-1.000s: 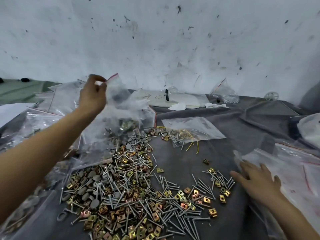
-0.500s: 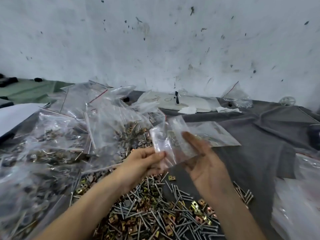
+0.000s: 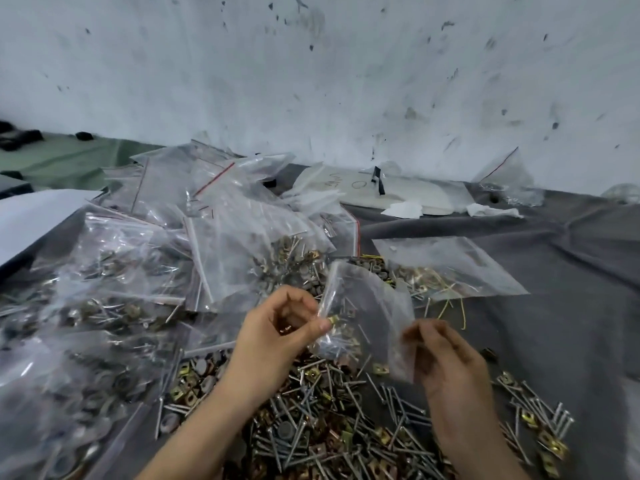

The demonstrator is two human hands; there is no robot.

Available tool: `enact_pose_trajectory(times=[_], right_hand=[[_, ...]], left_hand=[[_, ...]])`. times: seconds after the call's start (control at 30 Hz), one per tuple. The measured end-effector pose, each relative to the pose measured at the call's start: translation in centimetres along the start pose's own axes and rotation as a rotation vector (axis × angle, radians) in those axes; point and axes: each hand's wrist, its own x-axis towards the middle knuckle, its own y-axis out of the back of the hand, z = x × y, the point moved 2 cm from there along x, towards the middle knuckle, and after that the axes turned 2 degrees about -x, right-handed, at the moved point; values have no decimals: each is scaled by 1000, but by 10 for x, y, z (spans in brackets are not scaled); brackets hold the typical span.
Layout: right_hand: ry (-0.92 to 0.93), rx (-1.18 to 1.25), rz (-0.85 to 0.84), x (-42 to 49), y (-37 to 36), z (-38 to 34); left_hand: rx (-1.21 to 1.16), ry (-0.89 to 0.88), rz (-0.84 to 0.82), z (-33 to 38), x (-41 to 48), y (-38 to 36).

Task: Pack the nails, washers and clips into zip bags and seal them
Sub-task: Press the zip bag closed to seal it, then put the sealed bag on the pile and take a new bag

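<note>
Two edges of a clear bag (image 3: 367, 306) are pinched: the left by thumb and forefinger of the left hand (image 3: 277, 337); the right by curled fingers of the right hand (image 3: 450, 372); bag held above the pile (image 3: 311, 431) of nails, clips and washers on cloth (image 3: 554, 323); filled bags (image 3: 104, 289) heaped left.

Soft, even, dim light; wide-angle bending at the edges, motion blur, glare on plastic.

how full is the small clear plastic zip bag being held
Cannot tell: the bag is see-through; loose silver nails show behind or inside it.
</note>
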Motion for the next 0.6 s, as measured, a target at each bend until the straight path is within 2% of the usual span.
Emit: enact_pose_trajectory(times=[0.47, 0.53, 0.6], right_hand=[[90, -168, -62, -8, -1, -7], [114, -284, -16, -6, 2, -5], [163, -550, 7, -4, 5, -2]], left_hand=[[-68, -57, -91, 5, -4, 2], [-71, -77, -78, 5, -3, 4], [-88, -86, -39, 4, -1, 8]])
